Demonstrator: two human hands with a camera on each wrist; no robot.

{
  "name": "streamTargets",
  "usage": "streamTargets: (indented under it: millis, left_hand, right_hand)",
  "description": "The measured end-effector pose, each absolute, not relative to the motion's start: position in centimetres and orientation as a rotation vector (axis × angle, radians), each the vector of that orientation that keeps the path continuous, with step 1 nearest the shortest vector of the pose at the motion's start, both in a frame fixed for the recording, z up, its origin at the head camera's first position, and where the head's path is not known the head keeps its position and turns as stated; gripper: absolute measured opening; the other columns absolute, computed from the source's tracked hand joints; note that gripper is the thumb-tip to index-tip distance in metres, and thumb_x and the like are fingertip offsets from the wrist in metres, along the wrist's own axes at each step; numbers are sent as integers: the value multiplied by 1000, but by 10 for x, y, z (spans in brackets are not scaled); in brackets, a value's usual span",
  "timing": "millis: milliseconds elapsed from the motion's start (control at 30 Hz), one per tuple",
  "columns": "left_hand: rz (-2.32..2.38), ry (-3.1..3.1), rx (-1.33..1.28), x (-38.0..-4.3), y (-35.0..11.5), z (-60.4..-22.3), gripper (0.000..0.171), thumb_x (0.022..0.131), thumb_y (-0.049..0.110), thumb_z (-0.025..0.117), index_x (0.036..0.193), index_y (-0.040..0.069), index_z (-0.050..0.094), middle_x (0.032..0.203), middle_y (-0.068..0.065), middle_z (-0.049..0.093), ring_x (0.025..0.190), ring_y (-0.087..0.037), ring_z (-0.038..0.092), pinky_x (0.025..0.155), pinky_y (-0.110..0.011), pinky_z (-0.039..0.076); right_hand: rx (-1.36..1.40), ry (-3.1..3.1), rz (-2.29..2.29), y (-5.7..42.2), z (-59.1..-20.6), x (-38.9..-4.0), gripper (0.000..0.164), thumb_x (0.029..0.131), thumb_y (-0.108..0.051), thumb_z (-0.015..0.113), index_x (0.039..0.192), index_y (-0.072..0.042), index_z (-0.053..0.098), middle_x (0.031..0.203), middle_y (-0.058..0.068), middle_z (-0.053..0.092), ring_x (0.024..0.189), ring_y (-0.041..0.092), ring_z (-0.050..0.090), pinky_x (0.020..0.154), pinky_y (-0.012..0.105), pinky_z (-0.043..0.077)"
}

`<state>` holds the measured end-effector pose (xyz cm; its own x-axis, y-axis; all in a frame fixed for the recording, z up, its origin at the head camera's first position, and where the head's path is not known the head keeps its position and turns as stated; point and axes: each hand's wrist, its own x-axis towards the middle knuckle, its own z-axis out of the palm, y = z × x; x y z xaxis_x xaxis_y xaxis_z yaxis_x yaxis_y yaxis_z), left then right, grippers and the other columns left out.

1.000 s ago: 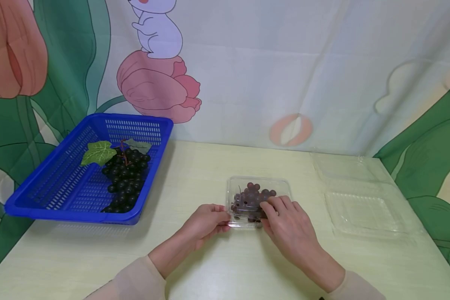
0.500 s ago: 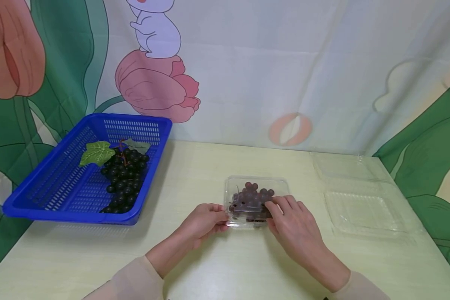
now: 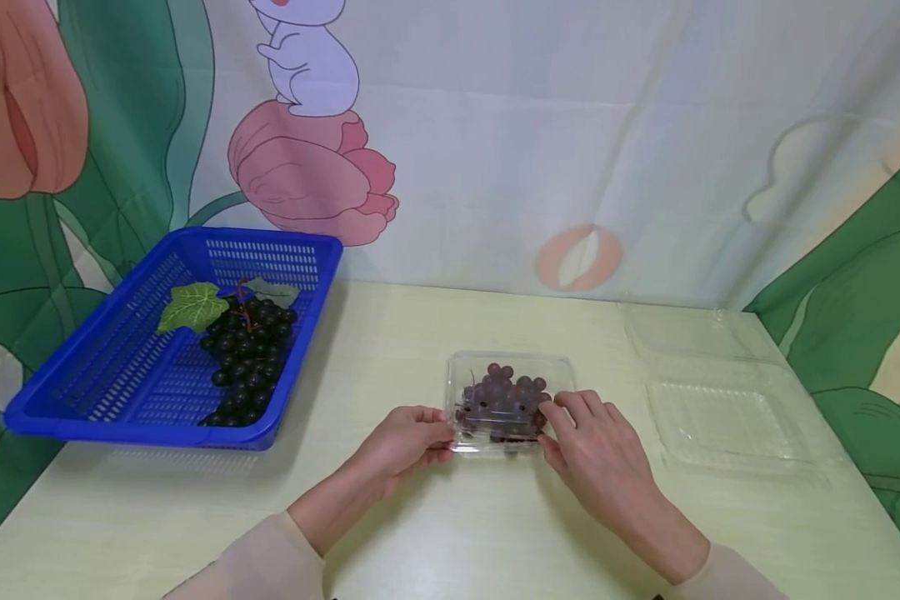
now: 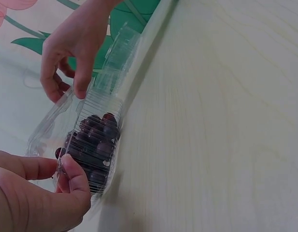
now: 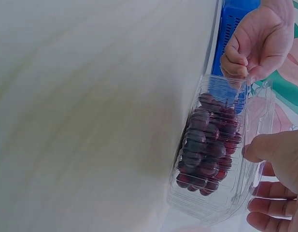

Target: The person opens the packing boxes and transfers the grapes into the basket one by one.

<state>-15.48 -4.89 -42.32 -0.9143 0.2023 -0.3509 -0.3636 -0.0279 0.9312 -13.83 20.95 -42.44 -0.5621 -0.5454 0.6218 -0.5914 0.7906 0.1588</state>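
A clear plastic clamshell box (image 3: 510, 360) sits mid-table in the head view, its lid down over a bunch of dark red grapes (image 3: 498, 392). My left hand (image 3: 408, 442) pinches the box's front left corner between thumb and fingers. At the front right corner, my right hand (image 3: 596, 446) holds the rim, its thumb at the front and its fingers over the lid. The left wrist view has the left thumb (image 4: 74, 174) on the rim seam. Through the ribbed side wall in the right wrist view, the grapes (image 5: 206, 150) show close up.
A blue plastic basket (image 3: 37, 417) stands at the left, holding a bunch of black grapes (image 3: 251, 358) with a green leaf (image 3: 193, 307). On the right lies another clear clamshell box (image 3: 727, 425), spread flat. A printed cloth (image 3: 480, 150) hangs behind the table.
My right hand has slid rightward along the front edge of the lid to the right corner. My left hand has kept its pinch on the left corner.
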Motion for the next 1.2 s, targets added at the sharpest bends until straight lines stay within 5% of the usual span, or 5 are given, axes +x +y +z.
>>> streamTargets:
  millis: [267, 567, 833, 1200]
  left_hand:
    - [1996, 1871, -171, -155, -49, -422, 7, 98, -7, 59, 105, -9, 59, 99, -16, 62, 82, -18, 63, 73, -22, 58]
    - [2001, 1868, -165, -154, -49, -421, 9, 98, -7, 59, 107, -10, 58, 99, -16, 62, 81, -18, 62, 72, -22, 57]
    - [1997, 1871, -164, -152, -49, -420, 9, 98, -7, 59, 107, -10, 58, 100, -16, 62, 81, -17, 62, 72, -22, 57]
    - [2014, 1896, -157, -150, -50, -422, 20, 100, -4, 60, 118, -13, 56, 105, -21, 65, 84, -19, 65, 73, -22, 58]
  right_hand:
    - [836, -2310, 103, 210, -425, -138, 28, 82, -8, 78, 107, -5, 66, 100, 9, 65, 87, 30, 61, 62, 38, 51]
    - [712, -2340, 80, 208, -426, -135, 38, 77, -16, 86, 108, -1, 70, 102, 15, 69, 90, 36, 65, 67, 44, 58]
    - [698, -2323, 91, 208, -427, -133, 36, 77, -15, 86, 105, -1, 69, 97, 15, 66, 59, 28, 60, 43, 36, 49]
    - [737, -2280, 114, 209, -428, -136, 25, 81, -15, 80, 101, -5, 70, 93, 14, 68, 56, 27, 61, 37, 34, 45]
